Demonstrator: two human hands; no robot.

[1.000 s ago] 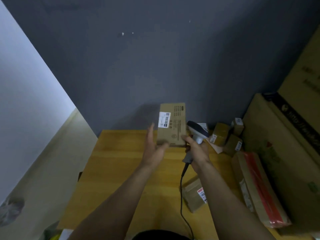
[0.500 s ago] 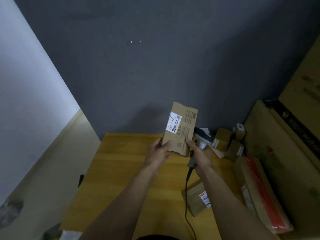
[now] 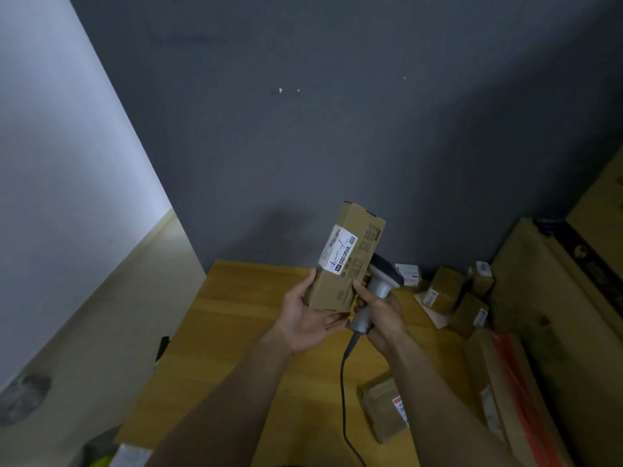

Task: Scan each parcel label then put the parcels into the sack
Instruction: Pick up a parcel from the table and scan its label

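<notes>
Above the wooden table [image 3: 242,315] I hold a long brown cardboard parcel [image 3: 354,274], tilted with its top leaning right. Its white label [image 3: 338,252] faces me. My left hand [image 3: 303,318] cups the parcel's lower end from beneath, thumb up its left side. My right hand [image 3: 384,315] grips the grey handle of a barcode scanner [image 3: 381,281], and one finger of that hand touches the parcel's lower right edge. The scanner's dark head sits behind the parcel. No sack is clearly visible.
Several small labelled parcels [image 3: 443,289] lie at the table's back right. Another parcel [image 3: 384,412] lies near my right forearm, and a long one with red tape [image 3: 505,382] lies beside it. Large cartons [image 3: 556,298] wall off the right. The scanner cable [image 3: 344,382] hangs toward me.
The parcel has tipped from upright to leaning right and come closer to me. My left hand has moved from its side to under its lower end.
</notes>
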